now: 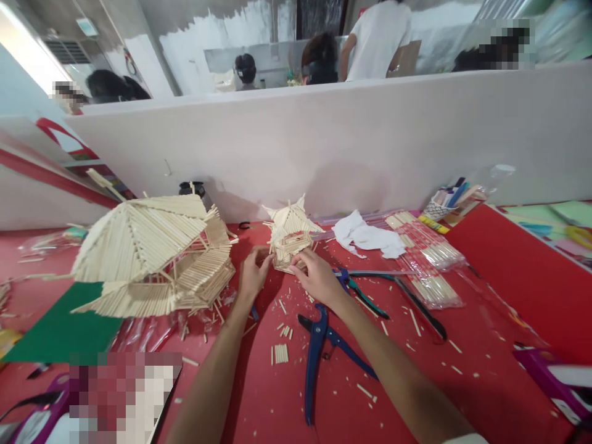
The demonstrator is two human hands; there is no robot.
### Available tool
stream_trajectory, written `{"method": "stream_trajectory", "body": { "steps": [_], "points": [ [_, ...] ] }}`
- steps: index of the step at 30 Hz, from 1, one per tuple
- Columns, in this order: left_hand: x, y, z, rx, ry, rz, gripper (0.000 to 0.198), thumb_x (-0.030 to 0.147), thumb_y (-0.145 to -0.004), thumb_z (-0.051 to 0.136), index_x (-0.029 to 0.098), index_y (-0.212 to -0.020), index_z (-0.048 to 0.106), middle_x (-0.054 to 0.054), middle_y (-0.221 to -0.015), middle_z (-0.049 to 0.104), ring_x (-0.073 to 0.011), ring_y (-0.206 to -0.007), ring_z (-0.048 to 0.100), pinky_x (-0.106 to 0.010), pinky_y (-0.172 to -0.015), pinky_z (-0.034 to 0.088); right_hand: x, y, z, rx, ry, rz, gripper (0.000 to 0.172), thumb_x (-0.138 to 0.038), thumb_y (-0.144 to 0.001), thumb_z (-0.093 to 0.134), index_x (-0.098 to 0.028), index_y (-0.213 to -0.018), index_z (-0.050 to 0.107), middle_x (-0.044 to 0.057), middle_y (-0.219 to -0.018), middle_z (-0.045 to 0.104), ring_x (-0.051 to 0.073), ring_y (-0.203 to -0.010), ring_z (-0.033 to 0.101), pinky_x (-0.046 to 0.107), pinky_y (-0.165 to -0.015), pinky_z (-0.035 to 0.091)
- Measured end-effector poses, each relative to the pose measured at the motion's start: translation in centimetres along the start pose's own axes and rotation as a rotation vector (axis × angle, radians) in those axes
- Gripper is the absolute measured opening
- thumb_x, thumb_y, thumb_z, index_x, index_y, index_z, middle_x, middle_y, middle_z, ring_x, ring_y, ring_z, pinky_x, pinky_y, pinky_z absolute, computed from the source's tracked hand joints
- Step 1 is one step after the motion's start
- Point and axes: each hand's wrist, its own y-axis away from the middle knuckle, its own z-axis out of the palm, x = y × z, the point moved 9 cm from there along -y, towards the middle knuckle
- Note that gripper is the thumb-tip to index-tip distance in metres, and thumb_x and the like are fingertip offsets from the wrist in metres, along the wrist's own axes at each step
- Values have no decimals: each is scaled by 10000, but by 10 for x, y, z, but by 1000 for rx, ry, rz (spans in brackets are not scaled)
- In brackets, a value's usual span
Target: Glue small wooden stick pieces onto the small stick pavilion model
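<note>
A small pavilion model (290,223) made of pale wooden sticks, with a pointed roof, stands on the red table (272,407). My left hand (253,272) grips its lower left side, fingers curled at the base. On the front right of the base, my right hand (318,276) pinches with thumb and fingers; the exact spot is partly hidden. Close by my right forearm lie a blue ratchet cutter (317,345) and pliers with green-black handles (365,299). Short cut sticks (281,353) lie in front of the model.
A larger stick pavilion (143,240) stands left, by a green sheet (60,327). Bagged sticks (428,271), white tissue (367,235) and a pen basket (439,208) are to the right. A white partition (296,142) closes the back; several people are beyond it.
</note>
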Motion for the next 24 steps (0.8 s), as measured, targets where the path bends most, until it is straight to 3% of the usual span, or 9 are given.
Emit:
{"method": "stream_trajectory", "body": {
  "steps": [6, 11, 24],
  "points": [
    [3, 5, -10, 44, -168, 55, 213, 394, -885, 574, 193, -854, 636, -33, -852, 692, -167, -785, 633, -269, -772, 486, 0, 1, 0, -8, 6, 12, 48, -221, -920, 543, -204, -900, 583, 39, -1004, 591, 162, -857, 587, 252, -778, 429],
    [14, 8, -16, 106, -179, 103, 229, 409, -904, 548, 195, -860, 615, -25, -836, 666, -163, -794, 625, -258, -765, 478, 0, 2, -1, 5, 10, -8, 48, -219, -928, 539, -203, -915, 583, 43, -1004, 591, 169, -892, 586, 251, -786, 429],
    [31, 7, -23, 131, -184, 150, 259, 418, -938, 516, 184, -884, 613, -24, -833, 660, -161, -790, 620, -264, -791, 470, 1, 1, -1, 14, -32, -17, 44, -221, -928, 548, -203, -899, 576, 45, -1034, 575, 157, -880, 589, 245, -767, 448]
  ]
}}
